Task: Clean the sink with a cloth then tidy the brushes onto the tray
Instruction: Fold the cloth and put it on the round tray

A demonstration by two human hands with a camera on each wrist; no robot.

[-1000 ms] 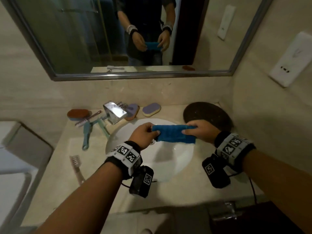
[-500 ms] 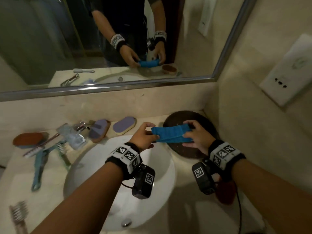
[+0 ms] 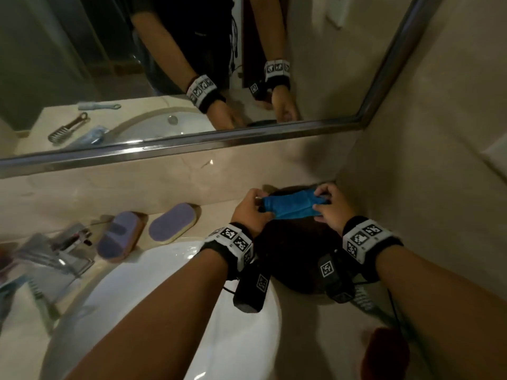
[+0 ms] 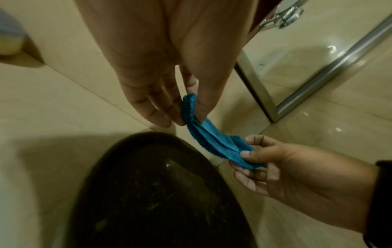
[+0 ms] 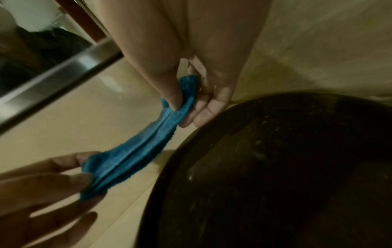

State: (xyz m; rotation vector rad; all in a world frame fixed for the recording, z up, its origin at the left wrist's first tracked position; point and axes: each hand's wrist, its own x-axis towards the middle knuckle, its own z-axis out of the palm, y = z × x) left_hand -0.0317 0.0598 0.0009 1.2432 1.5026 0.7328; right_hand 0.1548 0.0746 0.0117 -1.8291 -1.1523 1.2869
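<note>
Above the white ceramic sink [image 3: 175,311] in the lower frame, a person's left hand [image 3: 248,212] and right hand [image 3: 330,207] each pinch one end of a folded blue terry cloth [image 3: 290,205], stretched just above the dark round tray [image 3: 299,259] at centre right. Lowering both ends together should keep the fold. Two purple-topped oval brushes [image 3: 172,223] wait at centre left beneath the steel-framed mirror [image 3: 192,138].

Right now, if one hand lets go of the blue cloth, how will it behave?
Probably floppy: the cloth sags and creases between the left hand and right hand. Likely light, since fingertip pinches alone carry it. Its nubby pile should grip rather than slip.
</note>
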